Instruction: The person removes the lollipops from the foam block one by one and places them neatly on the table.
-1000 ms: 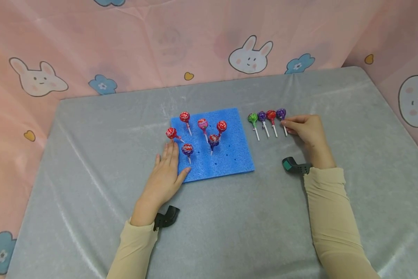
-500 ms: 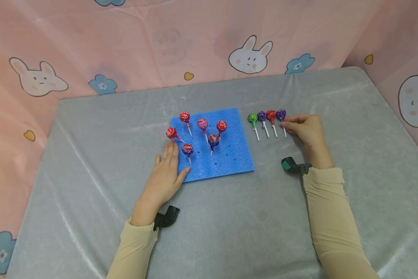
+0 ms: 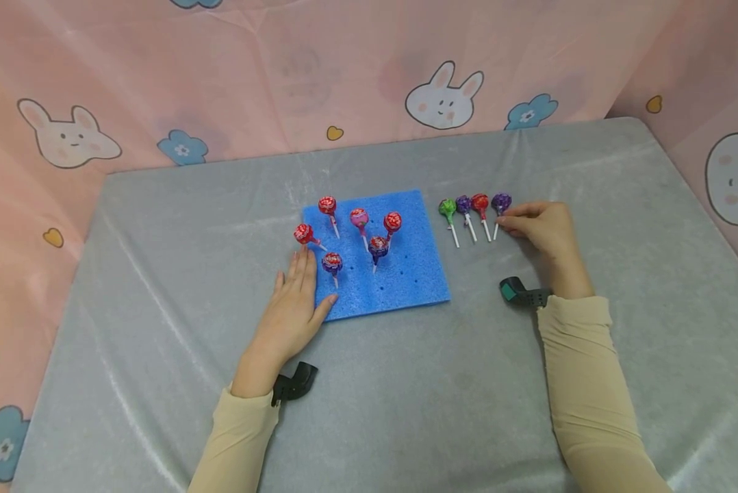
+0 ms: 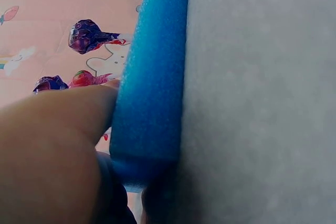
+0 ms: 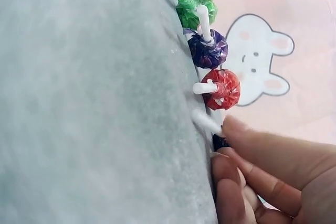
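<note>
Right hand point(image 3: 544, 231) has its grip pinching the purple lollipop point(image 3: 501, 203), right end of a row of four beside the blue foam block point(image 3: 409, 274) on the grey desk point(image 3: 418, 390), next to the red lollipop point(image 3: 480, 203). Left hand point(image 3: 287, 311) lies straight-fingered on the foam's left edge, thumb apart, six lollipops point(image 3: 378, 247) stuck in it. Head view shows the purple candy whole, right wrist view mainly its blurred white stick point(image 5: 206, 122), left wrist view the foam's thick side point(image 4: 152, 103) up close
</note>
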The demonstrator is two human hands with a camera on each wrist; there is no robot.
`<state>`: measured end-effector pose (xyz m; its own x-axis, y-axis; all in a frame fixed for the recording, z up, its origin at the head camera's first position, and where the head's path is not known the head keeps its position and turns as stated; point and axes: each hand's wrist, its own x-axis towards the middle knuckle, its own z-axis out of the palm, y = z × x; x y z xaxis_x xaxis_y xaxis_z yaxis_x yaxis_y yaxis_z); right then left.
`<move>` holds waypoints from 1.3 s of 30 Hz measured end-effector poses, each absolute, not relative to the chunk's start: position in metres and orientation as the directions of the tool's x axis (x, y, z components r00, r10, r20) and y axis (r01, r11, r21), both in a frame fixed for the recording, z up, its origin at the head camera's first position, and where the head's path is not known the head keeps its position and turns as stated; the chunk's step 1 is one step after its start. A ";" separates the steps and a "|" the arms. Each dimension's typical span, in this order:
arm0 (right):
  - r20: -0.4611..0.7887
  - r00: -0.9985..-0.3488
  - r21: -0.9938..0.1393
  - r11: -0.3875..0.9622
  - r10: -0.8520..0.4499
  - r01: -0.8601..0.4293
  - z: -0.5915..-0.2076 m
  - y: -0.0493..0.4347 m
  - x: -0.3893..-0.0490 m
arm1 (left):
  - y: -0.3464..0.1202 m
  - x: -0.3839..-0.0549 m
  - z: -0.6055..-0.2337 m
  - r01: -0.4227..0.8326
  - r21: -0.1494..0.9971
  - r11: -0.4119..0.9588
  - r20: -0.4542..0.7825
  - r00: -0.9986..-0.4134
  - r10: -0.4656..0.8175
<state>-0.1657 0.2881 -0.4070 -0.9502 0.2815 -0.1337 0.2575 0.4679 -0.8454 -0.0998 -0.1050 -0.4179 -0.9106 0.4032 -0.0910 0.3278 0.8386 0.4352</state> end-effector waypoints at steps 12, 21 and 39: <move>-0.147 -0.946 -0.810 0.513 0.290 0.283 -0.405 0.284 -0.171 | -0.106 -0.100 -0.419 0.321 0.438 0.840 -0.091 -0.913 0.397; -0.134 -0.948 -0.878 0.409 0.288 0.248 -0.407 0.283 -0.171 | -0.107 -0.101 -0.419 0.320 0.441 0.838 -0.096 -0.912 0.399; -0.088 -0.940 -0.869 0.435 0.331 0.235 -0.396 0.284 -0.163 | -0.106 -0.100 -0.418 0.333 0.433 0.838 -0.090 -0.909 0.407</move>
